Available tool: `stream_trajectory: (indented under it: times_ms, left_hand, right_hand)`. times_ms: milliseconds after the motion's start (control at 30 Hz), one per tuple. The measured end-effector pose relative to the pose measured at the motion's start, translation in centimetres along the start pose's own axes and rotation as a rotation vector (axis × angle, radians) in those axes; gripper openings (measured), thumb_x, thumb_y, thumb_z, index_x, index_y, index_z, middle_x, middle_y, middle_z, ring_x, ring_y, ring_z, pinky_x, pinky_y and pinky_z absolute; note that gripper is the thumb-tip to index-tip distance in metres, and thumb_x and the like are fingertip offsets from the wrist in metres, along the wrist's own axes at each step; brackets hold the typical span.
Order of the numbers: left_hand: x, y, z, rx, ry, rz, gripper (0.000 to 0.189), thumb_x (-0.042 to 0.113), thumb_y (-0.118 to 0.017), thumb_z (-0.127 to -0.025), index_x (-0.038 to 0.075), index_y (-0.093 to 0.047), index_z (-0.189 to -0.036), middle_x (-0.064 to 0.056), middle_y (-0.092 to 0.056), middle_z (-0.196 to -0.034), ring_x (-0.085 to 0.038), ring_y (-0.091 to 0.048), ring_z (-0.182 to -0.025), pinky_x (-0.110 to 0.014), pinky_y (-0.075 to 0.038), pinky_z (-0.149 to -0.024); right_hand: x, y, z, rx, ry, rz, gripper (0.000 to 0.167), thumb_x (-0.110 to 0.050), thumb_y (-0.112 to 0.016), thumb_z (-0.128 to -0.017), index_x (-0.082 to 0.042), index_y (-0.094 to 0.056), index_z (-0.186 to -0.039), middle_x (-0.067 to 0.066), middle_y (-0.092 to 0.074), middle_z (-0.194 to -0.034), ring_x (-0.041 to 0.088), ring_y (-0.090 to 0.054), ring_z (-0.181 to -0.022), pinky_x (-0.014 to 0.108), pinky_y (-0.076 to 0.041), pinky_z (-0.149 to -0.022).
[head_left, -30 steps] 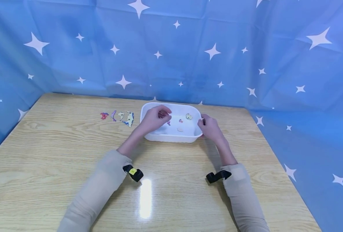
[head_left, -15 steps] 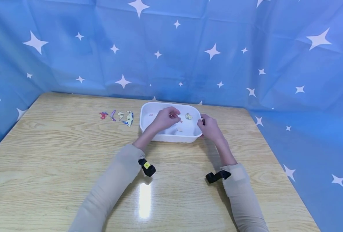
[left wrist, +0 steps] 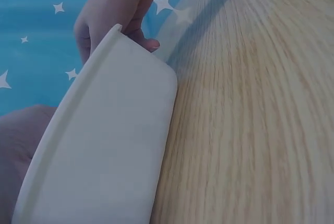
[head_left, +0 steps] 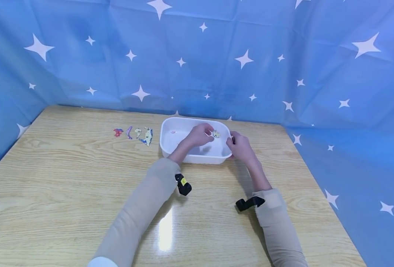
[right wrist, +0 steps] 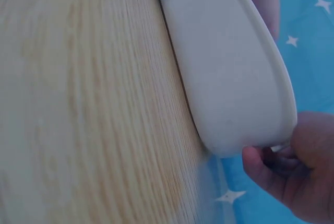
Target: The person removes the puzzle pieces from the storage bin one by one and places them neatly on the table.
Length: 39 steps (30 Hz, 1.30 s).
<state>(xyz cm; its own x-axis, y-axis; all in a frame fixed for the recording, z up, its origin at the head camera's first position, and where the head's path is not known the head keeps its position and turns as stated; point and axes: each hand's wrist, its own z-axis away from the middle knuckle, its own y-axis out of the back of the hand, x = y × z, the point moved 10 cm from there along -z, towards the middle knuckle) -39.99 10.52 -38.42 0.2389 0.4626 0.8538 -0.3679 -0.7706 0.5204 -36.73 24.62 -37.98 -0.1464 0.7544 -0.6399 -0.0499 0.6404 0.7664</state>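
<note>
A white plastic tub point(head_left: 197, 160) stands near the back of the wooden table. My left hand point(head_left: 197, 136) reaches over its front wall, fingers bent and thumb apart, beside a small flat yellowish piece point(head_left: 216, 134) on the tub's floor. Nothing held by it can be made out. My right hand point(head_left: 241, 147) grips the tub's right end by the rim; in the right wrist view its thumb and fingers point(right wrist: 255, 164) pinch the wall there. A small pink piece point(head_left: 173, 132) lies at the tub's left; the left hand and arm hide part of the inside.
Left of the tub, flat cut-out pieces lie in a row on the table point(head_left: 66, 167): a red one point(head_left: 118, 132), a purple one point(head_left: 129, 132), a small yellowish one point(head_left: 138, 132) and a larger yellow-and-blue one point(head_left: 148, 136). A blue starry cloth point(head_left: 197, 81) hangs behind.
My left hand has moved rightward inside the tub, from its left part to beside the yellowish piece, uncovering a pink piece. The right hand keeps its place on the rim.
</note>
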Motion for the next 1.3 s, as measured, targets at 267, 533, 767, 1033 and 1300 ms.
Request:
stream_trajectory:
  times_ms: [267, 533, 767, 1033, 1300]
  left_hand:
    - [0.1, -0.9, -0.8, -0.063, 0.028, -0.037, 0.051, 0.002, -0.063, -0.094, -0.002, -0.05, -0.142, -0.019, -0.055, -0.139, -0.031, -0.052, -0.128, -0.037, -0.045, -0.104]
    - [0.4, -2.0, -1.5, -0.117, -0.038, -0.088, 0.052, -0.005, -0.061, -0.089, -0.006, -0.05, -0.14, -0.02, -0.058, -0.135, -0.03, -0.054, -0.127, -0.031, -0.043, -0.104]
    - [0.9, -3.3, -1.1, -0.183, -0.035, -0.171, 0.043, -0.004, -0.061, -0.093, -0.002, -0.058, -0.135, -0.015, -0.064, -0.125, -0.025, -0.058, -0.116, -0.029, -0.048, -0.095]
    - [0.5, -3.2, -1.3, -0.143, -0.023, -0.308, 0.039, 0.0, -0.063, -0.094, 0.0, -0.062, -0.133, -0.013, -0.064, -0.123, -0.024, -0.055, -0.107, -0.03, -0.045, -0.096]
    - [0.1, -3.0, -1.1, -0.14, -0.028, -0.351, 0.02, 0.009, -0.072, -0.093, 0.004, -0.069, -0.112, -0.009, -0.063, -0.101, -0.023, -0.055, -0.096, -0.03, -0.045, -0.088]
  right_hand:
    - [-0.1, 0.1, -0.1, 0.003, -0.004, -0.005, 0.042, -0.012, -0.046, -0.103, 0.009, -0.05, -0.139, 0.016, -0.057, -0.079, 0.021, -0.061, -0.053, 0.038, -0.057, -0.049]
    - [0.0, 0.2, -0.1, 0.012, 0.01, -0.004, 0.04, -0.01, -0.045, -0.102, 0.01, -0.051, -0.137, 0.015, -0.057, -0.076, 0.021, -0.061, -0.05, 0.038, -0.056, -0.047]
    - [-0.1, 0.3, 0.0, 0.024, 0.02, 0.001, 0.039, -0.01, -0.045, -0.102, 0.009, -0.052, -0.135, 0.015, -0.059, -0.074, 0.021, -0.062, -0.048, 0.038, -0.055, -0.046]
    - [0.0, 0.1, 0.0, 0.011, 0.012, -0.001, 0.041, -0.012, -0.045, -0.103, 0.009, -0.051, -0.138, 0.017, -0.059, -0.077, 0.02, -0.062, -0.048, 0.041, -0.057, -0.048]
    - [-0.3, 0.1, 0.0, 0.001, 0.006, -0.005, 0.042, -0.012, -0.044, -0.103, 0.009, -0.05, -0.138, 0.024, -0.062, -0.082, 0.023, -0.063, -0.05, 0.043, -0.057, -0.05]
